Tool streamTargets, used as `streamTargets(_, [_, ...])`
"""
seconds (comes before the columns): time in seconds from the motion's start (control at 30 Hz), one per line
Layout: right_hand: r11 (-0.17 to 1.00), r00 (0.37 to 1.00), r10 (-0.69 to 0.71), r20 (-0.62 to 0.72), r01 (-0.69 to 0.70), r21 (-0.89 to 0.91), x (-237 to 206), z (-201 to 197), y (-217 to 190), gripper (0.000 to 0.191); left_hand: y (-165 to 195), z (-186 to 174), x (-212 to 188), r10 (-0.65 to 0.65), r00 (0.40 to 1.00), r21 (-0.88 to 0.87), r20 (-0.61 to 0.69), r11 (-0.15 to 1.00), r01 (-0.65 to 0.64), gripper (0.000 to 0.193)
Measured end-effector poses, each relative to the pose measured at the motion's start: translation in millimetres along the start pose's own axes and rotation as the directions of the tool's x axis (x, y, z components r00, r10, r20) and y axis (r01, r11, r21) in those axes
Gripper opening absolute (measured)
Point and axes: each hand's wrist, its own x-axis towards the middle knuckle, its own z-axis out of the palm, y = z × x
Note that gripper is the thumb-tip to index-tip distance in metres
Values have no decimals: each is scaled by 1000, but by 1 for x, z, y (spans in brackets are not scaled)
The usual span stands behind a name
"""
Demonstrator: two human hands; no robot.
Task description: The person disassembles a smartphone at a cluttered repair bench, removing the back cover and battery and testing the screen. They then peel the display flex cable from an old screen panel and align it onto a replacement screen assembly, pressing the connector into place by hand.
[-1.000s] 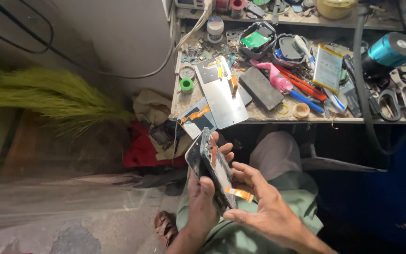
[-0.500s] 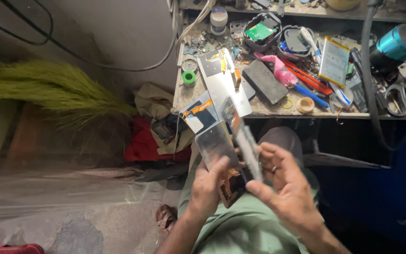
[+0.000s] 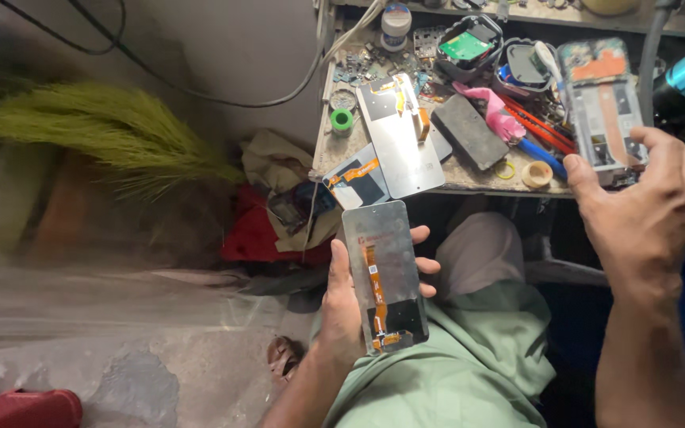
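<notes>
The left hand (image 3: 342,305) is gripping a phone display panel (image 3: 382,273) by its edges, while at two o'clock the right hand (image 3: 644,206) is apparently pinching a phone frame (image 3: 600,107).

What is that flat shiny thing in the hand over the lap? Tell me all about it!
It is a phone screen panel, thin, rectangular and grey, seen from its back. An orange ribbon cable runs down its middle to a dark patch near the bottom edge. It looks like glass with a dull metallic backing, with no crack that shows. The left hand holds it nearly upright over the green-clothed lap, thumb on the left edge, fingertips curling round the right. Nothing else touches it.
</notes>
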Motion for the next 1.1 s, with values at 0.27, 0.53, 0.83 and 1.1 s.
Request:
streamTargets(0.27, [979, 997, -70, -30, 63, -193, 28, 15, -12, 46, 0, 7, -5, 91, 995, 297, -41, 952, -74, 84])
streamTargets(0.53, [921, 999, 36, -1, -33, 388, -25, -17, -47, 16, -7, 7, -8, 24, 1000, 211, -8, 977, -22, 75])
streamTargets(0.83, [3, 969, 119, 217, -219, 976, -105, -22, -93, 36, -51, -4, 17, -205, 978, 79, 40, 976, 201, 79])
streamTargets(1.1, [-566, 941, -35, 335, -295, 770, -114, -12, -92, 43, -54, 8, 36, -285, 939, -199, 192, 926, 321, 85])
